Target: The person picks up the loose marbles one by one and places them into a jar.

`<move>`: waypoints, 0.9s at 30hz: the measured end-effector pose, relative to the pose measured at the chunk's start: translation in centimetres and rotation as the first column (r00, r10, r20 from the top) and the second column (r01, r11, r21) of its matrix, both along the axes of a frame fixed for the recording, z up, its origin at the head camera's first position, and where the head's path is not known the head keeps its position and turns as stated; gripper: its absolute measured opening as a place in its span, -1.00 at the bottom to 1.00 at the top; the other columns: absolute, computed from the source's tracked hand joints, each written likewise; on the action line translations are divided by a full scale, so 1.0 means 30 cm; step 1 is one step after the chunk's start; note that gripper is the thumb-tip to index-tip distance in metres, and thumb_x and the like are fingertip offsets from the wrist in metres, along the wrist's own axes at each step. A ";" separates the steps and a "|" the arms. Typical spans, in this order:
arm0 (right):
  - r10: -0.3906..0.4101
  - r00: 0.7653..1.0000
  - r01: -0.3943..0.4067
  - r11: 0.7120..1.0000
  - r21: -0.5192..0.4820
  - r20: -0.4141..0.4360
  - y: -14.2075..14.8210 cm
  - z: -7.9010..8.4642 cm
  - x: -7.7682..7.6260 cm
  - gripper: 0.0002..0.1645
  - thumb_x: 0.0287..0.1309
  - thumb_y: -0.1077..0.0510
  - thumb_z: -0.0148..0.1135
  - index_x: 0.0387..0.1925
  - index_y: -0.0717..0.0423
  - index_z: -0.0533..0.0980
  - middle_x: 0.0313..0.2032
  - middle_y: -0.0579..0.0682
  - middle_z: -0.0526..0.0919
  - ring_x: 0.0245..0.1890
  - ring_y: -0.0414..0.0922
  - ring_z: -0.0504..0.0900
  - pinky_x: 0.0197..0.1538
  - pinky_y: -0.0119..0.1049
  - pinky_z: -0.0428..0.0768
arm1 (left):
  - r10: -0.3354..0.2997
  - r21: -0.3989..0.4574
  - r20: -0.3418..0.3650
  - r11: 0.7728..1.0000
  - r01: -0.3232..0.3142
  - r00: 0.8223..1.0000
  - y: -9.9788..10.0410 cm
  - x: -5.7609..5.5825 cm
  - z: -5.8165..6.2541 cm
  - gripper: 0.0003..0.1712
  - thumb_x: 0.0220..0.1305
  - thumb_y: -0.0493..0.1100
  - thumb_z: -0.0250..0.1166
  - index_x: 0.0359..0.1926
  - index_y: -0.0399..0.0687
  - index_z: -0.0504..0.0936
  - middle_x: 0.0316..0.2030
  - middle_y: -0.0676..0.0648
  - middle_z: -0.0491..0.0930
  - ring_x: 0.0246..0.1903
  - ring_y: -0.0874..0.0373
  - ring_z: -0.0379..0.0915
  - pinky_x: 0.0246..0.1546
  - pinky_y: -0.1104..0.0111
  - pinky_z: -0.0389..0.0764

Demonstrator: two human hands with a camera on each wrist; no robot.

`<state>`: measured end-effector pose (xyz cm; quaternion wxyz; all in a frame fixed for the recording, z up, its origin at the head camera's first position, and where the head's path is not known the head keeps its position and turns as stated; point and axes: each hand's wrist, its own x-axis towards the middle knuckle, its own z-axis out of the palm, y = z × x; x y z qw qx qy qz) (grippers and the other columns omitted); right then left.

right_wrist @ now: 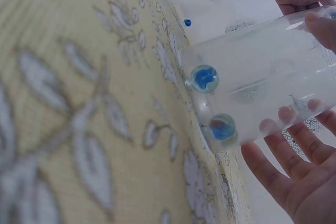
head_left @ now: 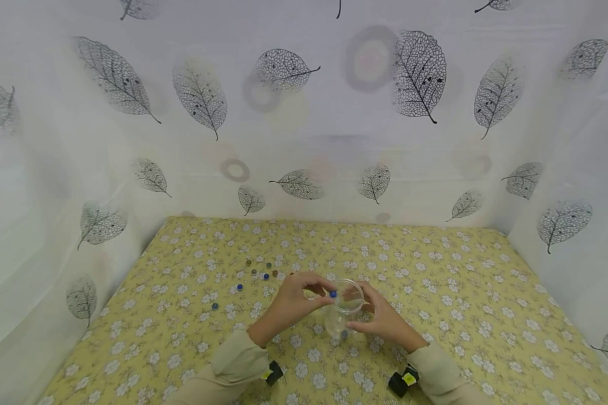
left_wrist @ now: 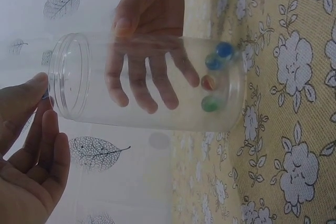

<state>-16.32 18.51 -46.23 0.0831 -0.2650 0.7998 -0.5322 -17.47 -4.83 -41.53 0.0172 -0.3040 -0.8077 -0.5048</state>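
Observation:
My left hand (head_left: 294,301) pinches a dark blue marble (head_left: 332,294) between thumb and fingertip, right at the rim of a clear plastic jar (head_left: 336,322). The jar stands upright on the cloth, with its mouth uncovered. Around its right side my right hand (head_left: 385,322) holds it, thumb toward me and fingers spread along the wall. Several marbles lie on the jar's bottom; the left wrist view shows a blue marble (left_wrist: 224,50), a reddish marble (left_wrist: 208,82) and a green marble (left_wrist: 210,104) there.
Loose marbles lie on the yellow flowered tablecloth (head_left: 172,315) left of the jar, among them a blue marble (head_left: 240,287), a grey-blue marble (head_left: 215,306) and an amber marble (head_left: 249,262). A white leaf-print curtain (head_left: 314,135) closes off the back and sides.

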 end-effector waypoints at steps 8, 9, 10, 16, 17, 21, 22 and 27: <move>-0.010 1.000 0.010 1.000 0.010 -0.004 0.000 -0.001 -0.001 -0.16 0.07 0.21 0.34 0.32 0.23 0.14 0.15 0.20 0.40 0.12 0.18 0.44 0.07 -0.03 0.55 | -0.002 -0.003 0.004 1.000 0.002 1.000 -0.002 -0.001 0.002 -0.77 0.07 -0.21 0.40 -0.18 -0.01 0.70 -0.23 0.03 0.69 -0.32 0.29 0.57 -0.17 0.31 0.65; -0.011 1.000 0.011 1.000 0.011 -0.003 0.000 -0.003 -0.001 -0.17 0.07 0.21 0.34 0.32 0.22 0.14 0.15 0.20 0.40 0.12 0.18 0.44 0.07 -0.04 0.55 | -0.003 -0.002 0.004 1.000 0.003 1.000 -0.003 -0.001 0.003 -0.77 0.07 -0.21 0.40 -0.18 -0.01 0.70 -0.23 0.03 0.69 -0.32 0.29 0.57 -0.17 0.31 0.65; -0.013 1.000 0.013 1.000 0.013 -0.004 0.000 -0.004 -0.001 -0.17 0.07 0.21 0.34 0.32 0.21 0.15 0.15 0.20 0.40 0.12 0.18 0.44 0.07 -0.03 0.55 | -0.004 -0.003 0.005 1.000 0.004 1.000 -0.003 0.000 0.004 -0.77 0.07 -0.21 0.40 -0.18 -0.01 0.70 -0.23 0.03 0.69 -0.32 0.29 0.57 -0.17 0.31 0.65; -0.019 1.000 0.020 1.000 0.024 -0.007 0.000 -0.010 -0.002 -0.21 0.08 0.21 0.33 0.30 0.13 0.17 0.15 0.20 0.40 0.12 0.19 0.44 0.08 -0.03 0.55 | -0.005 -0.003 0.014 1.000 0.005 1.000 -0.002 0.003 0.011 -0.78 0.07 -0.22 0.39 -0.19 -0.05 0.71 -0.25 0.01 0.68 -0.33 0.28 0.56 -0.16 0.22 0.65; -0.020 1.000 0.020 0.999 0.025 -0.006 0.000 -0.010 -0.002 -0.22 0.08 0.21 0.33 0.29 0.12 0.18 0.15 0.20 0.40 0.12 0.19 0.44 0.07 -0.05 0.56 | -0.006 -0.003 0.014 1.000 0.006 1.000 -0.002 0.004 0.012 -0.78 0.07 -0.23 0.39 -0.19 -0.07 0.70 -0.25 0.00 0.68 -0.33 0.28 0.56 -0.16 0.21 0.64; -0.014 1.000 0.015 1.000 0.027 -0.004 0.000 -0.009 -0.002 -0.24 0.08 0.21 0.33 0.28 0.10 0.19 0.15 0.19 0.39 0.12 0.20 0.44 0.07 -0.08 0.56 | -0.013 -0.002 0.004 1.000 0.013 1.000 -0.001 0.005 0.015 -0.78 0.08 -0.24 0.38 -0.19 -0.14 0.70 -0.25 -0.02 0.68 -0.34 0.27 0.56 -0.17 0.18 0.64; -0.015 1.000 0.015 1.000 0.024 -0.001 0.000 -0.007 -0.002 -0.24 0.08 0.21 0.33 0.28 0.08 0.19 0.16 0.18 0.39 0.12 0.20 0.44 0.07 -0.06 0.55 | -0.014 0.000 -0.001 1.000 0.014 1.000 -0.001 0.006 0.015 -0.78 0.08 -0.24 0.38 -0.19 -0.15 0.70 -0.26 -0.02 0.68 -0.34 0.27 0.56 -0.17 0.18 0.64; -0.002 1.000 0.002 1.000 0.017 -0.005 0.001 -0.005 -0.001 -0.26 0.10 0.20 0.32 0.27 0.09 0.19 0.15 0.19 0.39 0.12 0.22 0.43 0.06 0.01 0.54 | -0.017 0.008 -0.017 1.000 0.017 1.000 -0.003 0.004 0.013 -0.80 0.09 -0.24 0.38 -0.20 -0.12 0.70 -0.26 -0.02 0.68 -0.34 0.27 0.56 -0.18 0.23 0.65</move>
